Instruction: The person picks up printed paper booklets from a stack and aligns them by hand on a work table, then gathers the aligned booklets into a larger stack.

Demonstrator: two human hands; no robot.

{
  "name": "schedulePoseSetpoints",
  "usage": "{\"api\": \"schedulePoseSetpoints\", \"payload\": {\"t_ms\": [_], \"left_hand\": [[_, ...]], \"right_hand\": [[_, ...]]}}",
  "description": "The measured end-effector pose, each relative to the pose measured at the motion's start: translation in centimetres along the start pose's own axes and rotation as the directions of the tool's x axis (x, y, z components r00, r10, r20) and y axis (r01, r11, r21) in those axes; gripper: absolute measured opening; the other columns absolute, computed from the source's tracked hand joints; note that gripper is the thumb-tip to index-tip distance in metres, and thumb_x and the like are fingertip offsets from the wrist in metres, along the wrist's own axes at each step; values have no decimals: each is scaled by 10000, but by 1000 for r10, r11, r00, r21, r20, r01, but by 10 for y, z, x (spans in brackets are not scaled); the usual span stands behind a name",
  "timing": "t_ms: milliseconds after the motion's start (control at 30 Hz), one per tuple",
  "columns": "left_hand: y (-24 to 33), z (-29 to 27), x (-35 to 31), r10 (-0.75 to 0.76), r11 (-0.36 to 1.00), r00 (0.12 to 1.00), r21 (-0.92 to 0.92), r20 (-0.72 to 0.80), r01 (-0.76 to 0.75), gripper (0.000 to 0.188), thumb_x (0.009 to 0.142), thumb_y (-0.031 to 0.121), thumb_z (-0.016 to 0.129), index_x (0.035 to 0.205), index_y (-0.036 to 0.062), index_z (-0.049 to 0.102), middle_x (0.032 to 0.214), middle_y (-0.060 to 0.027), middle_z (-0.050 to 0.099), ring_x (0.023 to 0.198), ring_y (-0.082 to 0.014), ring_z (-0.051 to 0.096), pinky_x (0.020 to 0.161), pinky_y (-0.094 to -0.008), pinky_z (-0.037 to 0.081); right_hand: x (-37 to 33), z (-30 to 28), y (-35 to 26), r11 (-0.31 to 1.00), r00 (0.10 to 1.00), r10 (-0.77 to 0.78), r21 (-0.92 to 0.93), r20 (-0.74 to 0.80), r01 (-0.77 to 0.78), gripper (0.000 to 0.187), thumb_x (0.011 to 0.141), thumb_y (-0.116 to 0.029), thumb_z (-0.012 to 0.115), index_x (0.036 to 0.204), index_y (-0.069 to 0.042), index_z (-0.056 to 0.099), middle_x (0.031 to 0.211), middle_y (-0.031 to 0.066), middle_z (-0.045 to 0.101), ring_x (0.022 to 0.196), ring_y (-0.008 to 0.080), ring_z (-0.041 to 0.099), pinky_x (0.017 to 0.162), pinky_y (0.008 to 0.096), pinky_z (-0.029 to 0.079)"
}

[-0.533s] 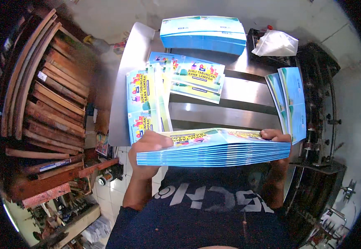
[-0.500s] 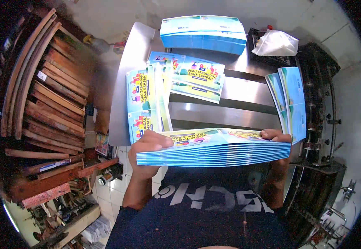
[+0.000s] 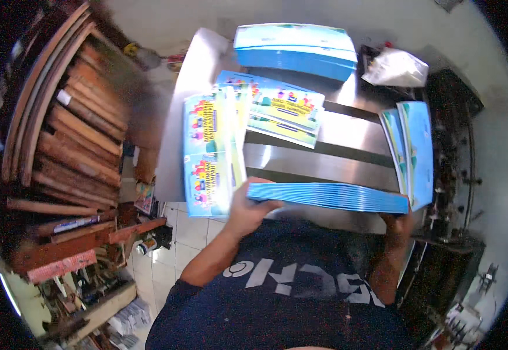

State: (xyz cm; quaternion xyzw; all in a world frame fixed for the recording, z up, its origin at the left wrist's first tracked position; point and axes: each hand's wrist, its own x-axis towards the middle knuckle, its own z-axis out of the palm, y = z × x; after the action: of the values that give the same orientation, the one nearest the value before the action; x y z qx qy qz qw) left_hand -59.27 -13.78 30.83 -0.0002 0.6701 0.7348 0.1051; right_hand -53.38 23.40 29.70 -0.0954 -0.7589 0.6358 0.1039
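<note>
Blue stack: held by the metal table's near edge
Left hand: grasping stack's left end
Right hand: at right end; finger closure cannot be told
Risk: uneven pressure could splay layers

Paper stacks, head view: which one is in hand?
The edge-on stack nearest the dark shirt: left hand at its left end, right hand at its right. The other stacks lie on the metal table.
</note>
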Motion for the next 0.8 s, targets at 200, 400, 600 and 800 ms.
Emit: {"api": "schedulePoseSetpoints", "payload": {"t_ms": [200,400,600,800], "left_hand": [[0,3,1,103,988,995,-120,9,-101,360,746,-22,781,1040,6,576,993,-91,664,929,-158,631,837,-303,517],[-16,3,20,140,986,989,-98,43,-135,360,712,-72,777,1008,13,591,1037,-136,681,954,-191,646,835,-346,544],[-47,-1,22,283,959,948,-65,142,-277,397,700,-84,769,1030,63,605,1071,-133,650,1043,-217,620,871,-338,542],[-39,-1,19,218,973,956,-125,197,-196,537,667,-89,789,1124,74,560,1174,-148,608,1102,-240,600,927,-347,530]], "right_hand": [[2,-5,-16,983,989,143,121,-27,-139,634,734,-527,788,1030,-12,567,935,43,596,842,133,587,712,264,518],[20,-25,-5,977,987,67,-212,146,-35,512,785,-377,788,1083,-13,586,1025,70,621,933,174,614,773,295,533],[30,-20,-65,772,963,-112,-589,245,240,599,699,-318,840,1163,-31,594,1156,114,629,1100,212,573,975,381,460],[21,80,-105,504,713,-276,-535,644,678,319,738,-182,758,1024,-90,652,958,75,618,934,210,588,819,364,463]]}}
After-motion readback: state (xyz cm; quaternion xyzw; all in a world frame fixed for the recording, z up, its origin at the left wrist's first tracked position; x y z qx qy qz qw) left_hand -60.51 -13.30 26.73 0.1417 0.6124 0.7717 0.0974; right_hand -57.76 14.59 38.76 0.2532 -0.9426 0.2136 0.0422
